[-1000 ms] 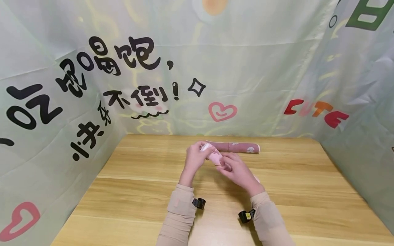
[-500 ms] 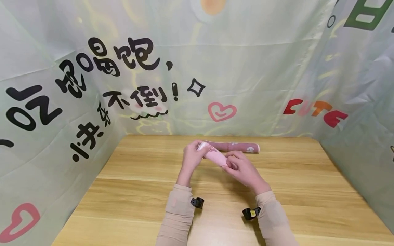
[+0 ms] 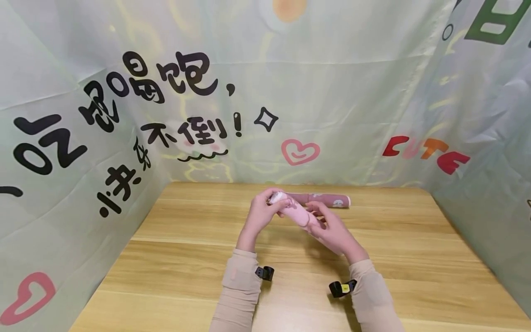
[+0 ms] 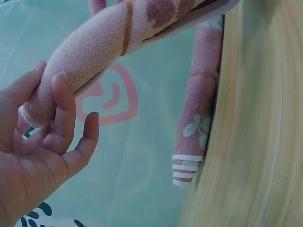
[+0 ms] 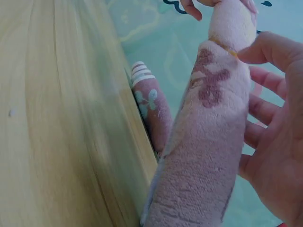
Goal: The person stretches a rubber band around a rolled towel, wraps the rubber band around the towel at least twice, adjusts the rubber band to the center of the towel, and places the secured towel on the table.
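Note:
A light pink rolled towel (image 3: 295, 214) is held tilted above the table. My left hand (image 3: 258, 216) grips its upper left end between thumb and fingers; the left wrist view shows the little finger away from the roll. A thin tan rubber band (image 4: 127, 28) goes around the roll. My right hand (image 3: 335, 234) holds the roll farther down, with a fingertip at the band (image 5: 222, 46) in the right wrist view and other fingers behind the towel. Much of the towel's lower part is hidden by the right hand in the head view.
A darker pink rolled towel (image 3: 332, 200) with a light pattern and striped end lies at the back of the wooden table (image 3: 199, 267), also banded. A printed cloth (image 3: 348, 101) stands around the back and sides.
My right hand has slid down and to the right along the towel, away from the left hand. More of the roll now shows between the hands. The left hand has barely moved.

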A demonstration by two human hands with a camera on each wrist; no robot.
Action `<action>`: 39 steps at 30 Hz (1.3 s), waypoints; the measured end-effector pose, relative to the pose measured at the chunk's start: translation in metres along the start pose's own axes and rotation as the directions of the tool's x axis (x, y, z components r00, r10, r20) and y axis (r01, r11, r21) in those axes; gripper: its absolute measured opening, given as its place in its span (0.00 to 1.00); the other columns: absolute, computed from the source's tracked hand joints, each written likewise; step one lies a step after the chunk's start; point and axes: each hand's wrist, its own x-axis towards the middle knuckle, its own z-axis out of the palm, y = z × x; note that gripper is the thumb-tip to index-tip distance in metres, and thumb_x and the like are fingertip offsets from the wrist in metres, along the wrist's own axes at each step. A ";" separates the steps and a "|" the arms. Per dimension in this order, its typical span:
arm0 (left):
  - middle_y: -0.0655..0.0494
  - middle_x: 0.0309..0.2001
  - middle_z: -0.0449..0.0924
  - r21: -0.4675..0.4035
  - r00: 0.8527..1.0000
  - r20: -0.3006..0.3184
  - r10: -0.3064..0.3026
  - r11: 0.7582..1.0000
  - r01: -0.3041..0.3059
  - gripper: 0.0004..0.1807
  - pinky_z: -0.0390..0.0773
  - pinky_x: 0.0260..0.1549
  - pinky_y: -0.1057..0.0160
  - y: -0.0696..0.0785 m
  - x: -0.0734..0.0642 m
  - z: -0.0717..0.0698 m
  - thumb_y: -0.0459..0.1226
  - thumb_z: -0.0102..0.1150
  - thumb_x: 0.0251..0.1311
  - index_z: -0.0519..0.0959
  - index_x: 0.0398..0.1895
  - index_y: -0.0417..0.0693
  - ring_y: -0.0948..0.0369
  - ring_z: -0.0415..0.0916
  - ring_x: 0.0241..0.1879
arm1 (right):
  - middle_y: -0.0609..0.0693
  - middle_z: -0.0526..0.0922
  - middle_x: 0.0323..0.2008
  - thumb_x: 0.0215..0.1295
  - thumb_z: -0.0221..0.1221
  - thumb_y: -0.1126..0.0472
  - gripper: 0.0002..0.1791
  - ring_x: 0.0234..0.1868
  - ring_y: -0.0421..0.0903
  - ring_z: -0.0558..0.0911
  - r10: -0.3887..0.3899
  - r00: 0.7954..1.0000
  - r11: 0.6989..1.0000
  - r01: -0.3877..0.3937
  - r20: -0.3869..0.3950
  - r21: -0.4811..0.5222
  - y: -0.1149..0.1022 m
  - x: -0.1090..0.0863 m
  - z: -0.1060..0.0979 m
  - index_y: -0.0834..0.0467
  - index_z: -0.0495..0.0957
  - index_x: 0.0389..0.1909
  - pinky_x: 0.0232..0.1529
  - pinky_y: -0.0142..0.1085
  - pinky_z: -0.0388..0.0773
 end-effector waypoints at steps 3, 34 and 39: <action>0.42 0.39 0.80 -0.012 1.000 0.025 0.000 1.000 0.001 0.14 0.84 0.27 0.60 0.001 -0.001 -0.001 0.37 0.66 0.59 0.80 0.48 0.43 0.62 0.78 0.26 | 0.55 0.77 0.57 0.60 0.62 0.63 0.32 0.56 0.51 0.77 0.019 0.999 1.000 -0.019 0.036 0.004 0.004 -0.001 -0.002 0.54 0.65 0.66 0.55 0.45 0.77; 0.55 0.58 0.79 0.702 0.990 0.114 0.080 0.699 -0.138 0.21 0.67 0.61 0.41 0.000 -0.004 0.014 0.54 0.63 0.58 0.82 0.52 0.58 0.46 0.70 0.63 | 0.56 0.79 0.38 0.43 0.71 0.67 0.24 0.40 0.53 0.78 -0.165 0.963 0.874 0.042 -0.215 -0.484 0.019 0.001 -0.007 0.58 0.72 0.42 0.40 0.51 0.75; 0.55 0.60 0.78 0.769 0.983 0.169 0.071 0.614 -0.177 0.23 0.64 0.62 0.37 0.001 -0.005 0.017 0.54 0.64 0.57 0.81 0.56 0.62 0.46 0.69 0.64 | 0.55 0.78 0.37 0.38 0.72 0.69 0.27 0.40 0.54 0.77 -0.221 0.953 0.828 0.072 -0.206 -0.556 0.020 0.000 -0.009 0.58 0.71 0.41 0.35 0.51 0.72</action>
